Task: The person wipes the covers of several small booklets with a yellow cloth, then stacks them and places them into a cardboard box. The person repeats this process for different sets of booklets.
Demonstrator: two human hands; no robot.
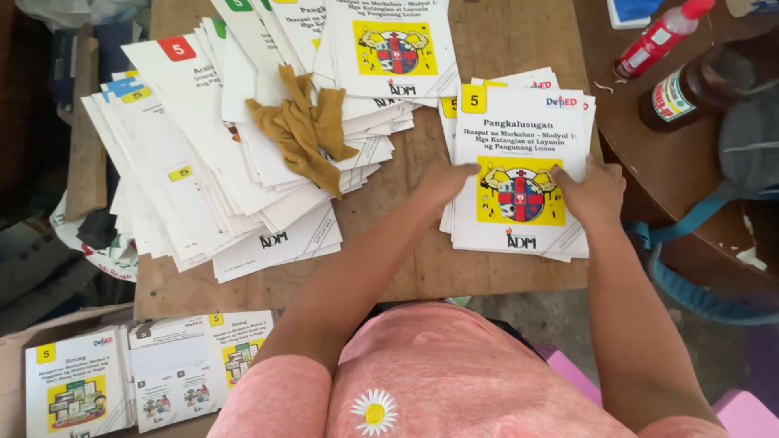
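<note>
A neat stack of white booklets point(519, 138) with a yellow picture on the cover lies on the wooden table point(422, 259). My left hand point(445, 180) presses flat against the stack's left edge, fingers on the top cover. My right hand point(591, 188) rests on the stack's right side, thumb on the cover. Both hands square the pile between them.
A large fanned heap of white booklets point(219, 162) covers the table's left, with a mustard-yellow cloth point(304, 130) on top. Another pile point(389, 49) sits at the back. More booklets point(138, 381) lie in a box lower left. A red bottle point(661, 36) and brown bottle point(690, 89) stand on a round table at right.
</note>
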